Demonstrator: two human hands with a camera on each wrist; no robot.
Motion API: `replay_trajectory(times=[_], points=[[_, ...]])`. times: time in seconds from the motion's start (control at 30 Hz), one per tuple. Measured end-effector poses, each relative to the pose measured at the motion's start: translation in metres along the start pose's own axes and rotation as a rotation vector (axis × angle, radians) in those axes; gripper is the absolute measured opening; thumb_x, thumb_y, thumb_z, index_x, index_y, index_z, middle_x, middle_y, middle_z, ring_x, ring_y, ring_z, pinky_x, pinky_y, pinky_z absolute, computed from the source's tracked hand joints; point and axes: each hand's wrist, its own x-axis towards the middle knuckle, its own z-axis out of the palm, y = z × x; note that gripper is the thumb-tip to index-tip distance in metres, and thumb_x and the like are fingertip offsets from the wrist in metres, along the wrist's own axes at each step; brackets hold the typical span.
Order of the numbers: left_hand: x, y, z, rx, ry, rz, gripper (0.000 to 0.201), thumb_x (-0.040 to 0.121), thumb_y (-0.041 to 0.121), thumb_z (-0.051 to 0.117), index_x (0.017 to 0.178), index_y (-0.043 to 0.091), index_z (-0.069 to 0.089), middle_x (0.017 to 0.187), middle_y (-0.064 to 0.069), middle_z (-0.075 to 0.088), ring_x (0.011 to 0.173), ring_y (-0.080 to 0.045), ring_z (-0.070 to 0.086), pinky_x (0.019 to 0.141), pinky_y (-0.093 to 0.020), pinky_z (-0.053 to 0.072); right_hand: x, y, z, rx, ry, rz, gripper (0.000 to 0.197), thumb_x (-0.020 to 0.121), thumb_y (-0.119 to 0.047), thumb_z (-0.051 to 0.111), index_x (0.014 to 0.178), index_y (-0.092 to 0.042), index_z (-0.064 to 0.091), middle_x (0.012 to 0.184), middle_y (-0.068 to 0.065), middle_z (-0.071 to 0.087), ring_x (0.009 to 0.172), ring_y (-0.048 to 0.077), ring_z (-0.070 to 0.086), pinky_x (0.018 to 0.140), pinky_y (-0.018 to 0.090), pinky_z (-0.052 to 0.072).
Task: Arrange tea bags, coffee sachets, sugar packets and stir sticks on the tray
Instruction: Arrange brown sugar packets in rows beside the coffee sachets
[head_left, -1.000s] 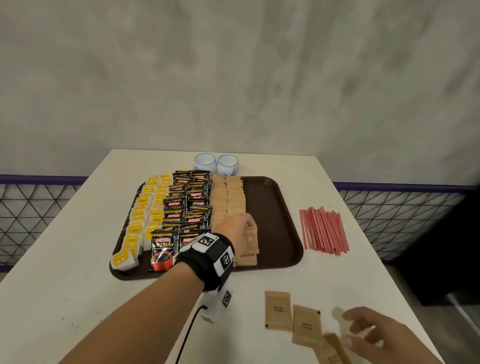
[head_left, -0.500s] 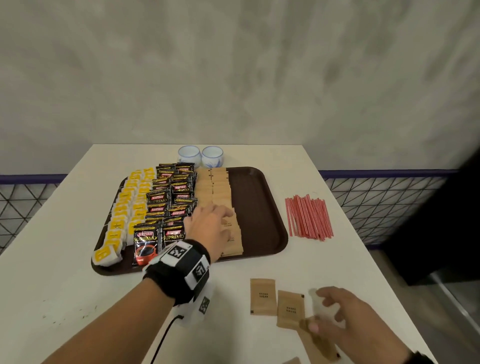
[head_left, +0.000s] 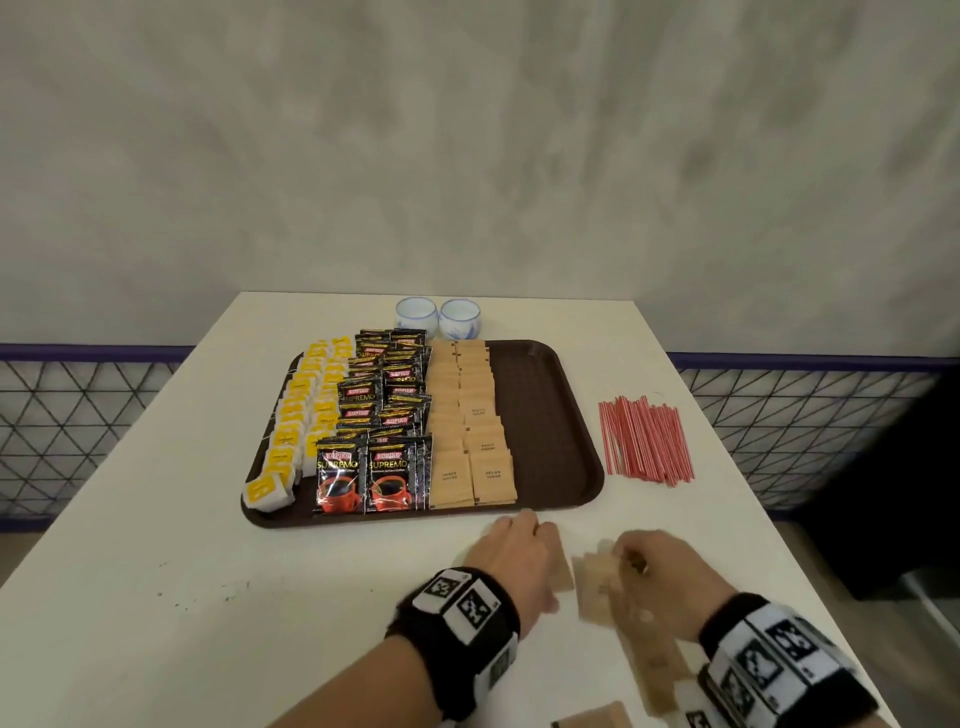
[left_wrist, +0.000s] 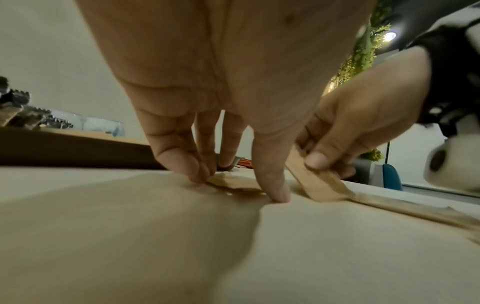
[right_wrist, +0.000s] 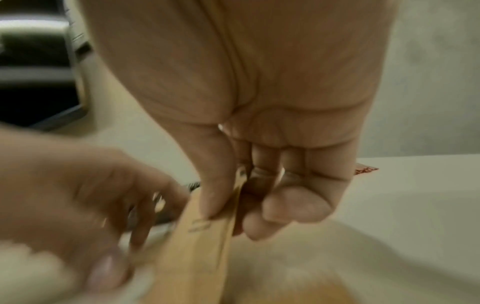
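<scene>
The left hand (head_left: 519, 551) has come back off the dark brown plastic tray (head_left: 550, 431) and now sits on the white surface (head_left: 156, 597) just in front of it, fingertips (left_wrist: 197, 170) pinching the edge of a loose tan paper sugar packet (left_wrist: 233, 182) lying flat there. The right hand (head_left: 660, 577), which was reaching half a second ago, has now closed thumb and fingers on another tan sugar packet (right_wrist: 205, 236) and tilts it up off the surface. On the tray, yellow-tagged tea bags (head_left: 301, 415), black coffee sachets (head_left: 384, 415) and the brown sugar rows (head_left: 467, 415) fill the left and middle; the right strip lies bare. The red stir sticks (head_left: 644, 441) lie in a pile off the tray to its right. So I judge the sugar nearly finished: a few packets to gather, then the sticks.
</scene>
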Motion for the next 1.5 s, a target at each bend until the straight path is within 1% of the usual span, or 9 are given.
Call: replay_trajectory(times=[0.17, 0.37, 0.53, 0.67, 0.77, 0.87, 1.07, 1.3, 1.5], points=[[-0.012, -0.011, 0.002, -0.020, -0.016, -0.019, 0.059, 0.082, 0.041, 0.065, 0.131, 0.017, 0.044, 0.126, -0.002, 0.038, 0.113, -0.022, 0.038, 0.099, -0.034, 0.037, 0.030, -0.031, -0.029, 0.253, 0.195, -0.130, 0.026, 0.092, 0.000, 0.051, 0.074, -0.017, 0.059, 0.072, -0.004, 0.060, 0.063, 0.008, 0.055, 0.053, 0.014, 0.040], [-0.023, -0.020, 0.000, -0.006, -0.086, -0.039, 0.057, 0.073, 0.041, 0.070, 0.120, 0.017, 0.047, 0.118, 0.002, 0.043, 0.108, -0.021, 0.039, 0.091, -0.031, 0.037, 0.093, -0.083, -0.005, 0.175, 0.202, -0.158, 0.019, 0.089, -0.003, 0.055, 0.083, -0.020, 0.063, 0.076, -0.006, 0.061, 0.068, 0.009, 0.055, 0.062, 0.022, 0.046], [-0.038, -0.037, -0.011, -0.186, -0.151, -0.151, 0.026, 0.080, 0.012, 0.060, 0.101, 0.023, 0.050, 0.106, 0.000, 0.056, 0.095, -0.020, 0.055, 0.084, -0.032, 0.051, 0.120, -0.096, 0.014, 0.056, 0.172, -0.090, 0.021, 0.088, 0.000, 0.052, 0.095, -0.016, 0.063, 0.099, 0.004, 0.061, 0.089, 0.019, 0.059, 0.072, 0.021, 0.042], [-0.044, -0.052, -0.043, -0.256, -0.036, -0.110, 0.012, 0.090, 0.013, 0.051, 0.097, 0.021, 0.057, 0.103, 0.002, 0.060, 0.095, -0.016, 0.057, 0.089, -0.030, 0.050, 0.123, -0.097, 0.012, 0.036, 0.189, -0.094, 0.024, 0.087, 0.003, 0.048, 0.088, -0.018, 0.059, 0.105, 0.008, 0.066, 0.096, 0.024, 0.064, 0.082, 0.028, 0.052], [-0.035, -0.066, -0.075, -0.282, 0.130, -0.099, 0.023, 0.095, 0.012, 0.041, 0.085, 0.026, 0.057, 0.086, 0.011, 0.060, 0.082, -0.006, 0.056, 0.073, -0.019, 0.046, 0.122, -0.095, 0.010, 0.034, 0.198, -0.107, 0.020, 0.087, -0.001, 0.056, 0.091, -0.019, 0.061, 0.097, 0.003, 0.063, 0.091, 0.021, 0.061, 0.080, 0.025, 0.048], [-0.014, -0.080, -0.094, -0.218, 0.232, -0.120, 0.023, 0.093, 0.012, 0.049, 0.080, 0.030, 0.056, 0.083, 0.012, 0.061, 0.082, -0.008, 0.058, 0.078, -0.024, 0.049, 0.114, -0.095, 0.008, 0.049, 0.212, -0.132, 0.019, 0.083, -0.008, 0.066, 0.094, -0.021, 0.059, 0.089, -0.002, 0.049, 0.086, 0.017, 0.051, 0.075, 0.023, 0.040], [0.028, -0.099, -0.096, -0.094, 0.152, -0.149, 0.012, 0.090, 0.012, 0.055, 0.093, 0.021, 0.062, 0.101, 0.002, 0.065, 0.097, -0.017, 0.061, 0.091, -0.034, 0.051, 0.066, -0.076, -0.026, 0.043, 0.247, -0.191, 0.037, 0.089, -0.019, 0.064, 0.122, -0.028, 0.053, 0.105, -0.008, 0.049, 0.094, 0.007, 0.050, 0.083, 0.019, 0.040], [0.038, -0.102, -0.074, 0.049, 0.208, -0.189, 0.013, 0.087, 0.013, 0.058, 0.095, 0.022, 0.061, 0.107, -0.002, 0.058, 0.102, -0.022, 0.054, 0.090, -0.036, 0.049, -0.035, 0.012, -0.055, 0.112, 0.286, -0.132, 0.027, 0.084, -0.026, 0.070, 0.101, -0.042, 0.058, 0.094, -0.008, 0.063, 0.070, 0.011, 0.061, 0.068, 0.026, 0.052], [0.021, -0.089, -0.081, -0.039, 0.303, -0.215, 0.031, 0.078, 0.018, 0.071, 0.104, 0.021, 0.054, 0.110, 0.003, 0.047, 0.106, -0.019, 0.050, 0.089, -0.032, 0.045, -0.081, 0.056, -0.014, 0.050, 0.188, 0.096, 0.029, 0.079, -0.032, 0.074, 0.097, -0.045, 0.056, 0.097, -0.008, 0.060, 0.070, 0.014, 0.061, 0.066, 0.014, 0.046]])
